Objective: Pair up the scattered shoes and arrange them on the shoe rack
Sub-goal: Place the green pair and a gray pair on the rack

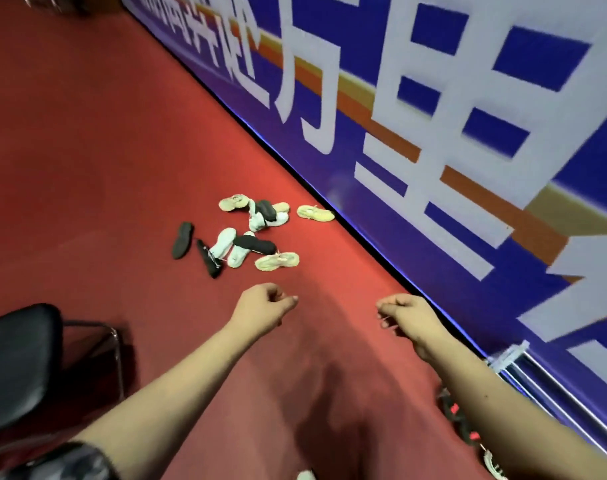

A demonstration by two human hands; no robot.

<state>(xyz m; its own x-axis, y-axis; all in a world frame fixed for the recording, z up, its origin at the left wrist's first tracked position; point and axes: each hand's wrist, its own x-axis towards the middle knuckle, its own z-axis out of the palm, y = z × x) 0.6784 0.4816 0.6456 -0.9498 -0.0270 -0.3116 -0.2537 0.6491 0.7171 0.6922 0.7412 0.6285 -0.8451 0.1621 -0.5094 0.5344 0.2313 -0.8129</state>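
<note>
Several shoes lie scattered in a loose heap on the red floor ahead of me. Among them are a black shoe [182,240] at the left, a white shoe [223,242], and cream shoes [277,261] [315,213], the second one nearest the wall. My left hand [264,304] and my right hand [404,315] are stretched forward above the floor, short of the heap, both with fingers curled in and nothing in them. The metal shoe rack [513,358] shows at the lower right against the wall. A black shoe with red marks [459,419] lies under my right forearm.
A blue banner wall [451,116] with large white characters runs diagonally along the right. A black chair [18,362] with metal legs stands at the lower left. Red floor [104,150] stretches to the left and beyond the heap.
</note>
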